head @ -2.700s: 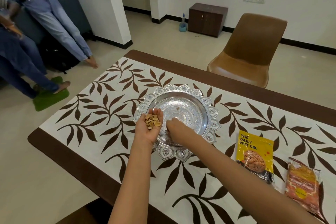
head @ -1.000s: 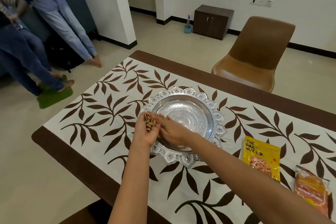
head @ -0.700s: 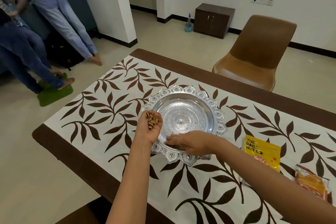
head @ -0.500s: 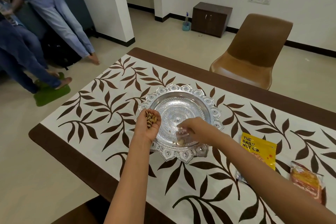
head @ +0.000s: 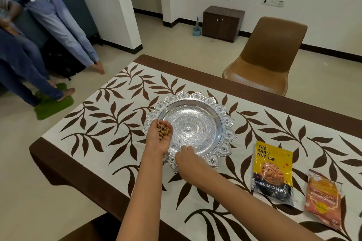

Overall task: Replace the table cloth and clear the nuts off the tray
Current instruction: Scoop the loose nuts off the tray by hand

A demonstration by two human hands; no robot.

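A round silver tray [head: 219, 121] with a scalloped rim stands on a white table cloth [head: 109, 121] printed with brown leaves. My left hand [head: 159, 139] is cupped palm up over the tray's left rim and holds a small heap of nuts [head: 162, 128]. My right hand [head: 188, 159] reaches over the tray's near rim with its fingers curled together at the tray floor; what they pinch is hidden. A few tiny specks lie on the tray floor.
A yellow almonds packet [head: 273, 172] and an orange snack packet [head: 323, 199] lie on the cloth to the right. A brown chair [head: 266, 58] stands behind the table. People stand by a sofa at the far left. A low cabinet [head: 222, 22] sits by the wall.
My right hand has gone back and forth between the tray and my left palm, and now reaches the tray's near edge again. My left hand has stayed cupped with the nuts.
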